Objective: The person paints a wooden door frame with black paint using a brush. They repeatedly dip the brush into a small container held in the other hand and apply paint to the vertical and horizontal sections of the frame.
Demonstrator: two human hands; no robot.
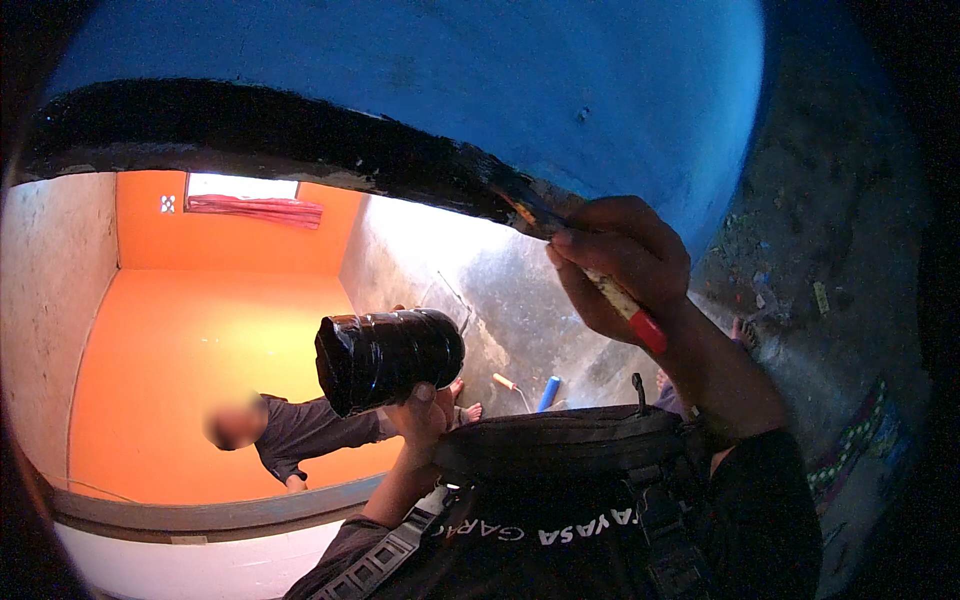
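Observation:
My right hand (625, 262) grips a paintbrush (628, 308) with a red-ended, paint-spattered handle. Its bristles touch the wet-looking black band (250, 135) along the lower edge of a curved blue surface (420, 55), just up and left of my fingers. Low in the middle, my left hand (420, 410) holds a cylindrical container (388, 360) coated in glossy black, tilted on its side in the picture. Some of its fingers are hidden behind the container.
Another person (320, 425) in dark clothes is against an orange background (200, 340), below a window (242, 190) with red cloth. A roller with an orange handle (505, 381) and a blue roller (548, 393) lie on grey floor (500, 300). Coiled rope (850, 450) is at right.

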